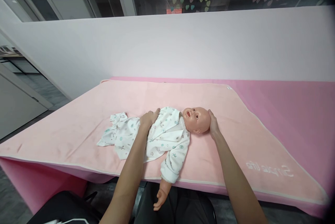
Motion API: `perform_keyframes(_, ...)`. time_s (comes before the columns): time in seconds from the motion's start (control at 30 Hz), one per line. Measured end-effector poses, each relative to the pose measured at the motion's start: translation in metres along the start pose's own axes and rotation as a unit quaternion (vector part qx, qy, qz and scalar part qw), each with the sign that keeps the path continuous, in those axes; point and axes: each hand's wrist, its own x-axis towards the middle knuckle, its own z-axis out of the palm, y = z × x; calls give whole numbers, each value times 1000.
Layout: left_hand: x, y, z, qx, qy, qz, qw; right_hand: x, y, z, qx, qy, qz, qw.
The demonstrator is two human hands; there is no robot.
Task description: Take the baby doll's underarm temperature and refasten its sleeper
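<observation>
A baby doll (196, 119) lies on its back on a light pink blanket (78, 119), head to the right. It wears a white printed sleepsuit (167, 140). One doll arm (162, 196) hangs over the table's near edge. My left hand (148, 118) rests flat on the doll's torso, over the sleepsuit. My right hand (213, 123) cups the top of the doll's head. Neither hand holds a separate item.
The blanket covers a table with a darker pink cover (293, 105) showing at the right. A white wall panel (167, 46) stands right behind the table, dark glass above it. A black chair seat (178, 206) is below the near edge.
</observation>
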Motion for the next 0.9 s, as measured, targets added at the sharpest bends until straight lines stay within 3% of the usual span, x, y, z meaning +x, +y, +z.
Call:
perform_keyframes(0.13,0,-1,1,-2,5,2,1000,8,7,-15,-38,94,-7,995)
perform_keyframes(0.27,-1,-1,-1,-2,-2,5,1000,14,4,-21,-56,120,-51,990)
perform_keyframes(0.4,0,0,-2,0,-5,-2,1000,11,-8,-11,-81,180,-181,964)
perform_keyframes(0.5,0,0,-2,1,-5,-3,1000,4,-13,0,-174,114,-265,941)
perform_keyframes(0.6,-1,1,-2,-1,-4,-4,1000,-1,-12,5,-229,66,-258,936)
perform_keyframes(0.77,-1,1,-1,-1,9,-8,1000,2,-8,2,-146,70,-217,963)
perform_keyframes(0.9,1,2,0,-1,18,-9,1000,6,-3,0,-119,94,-204,967)
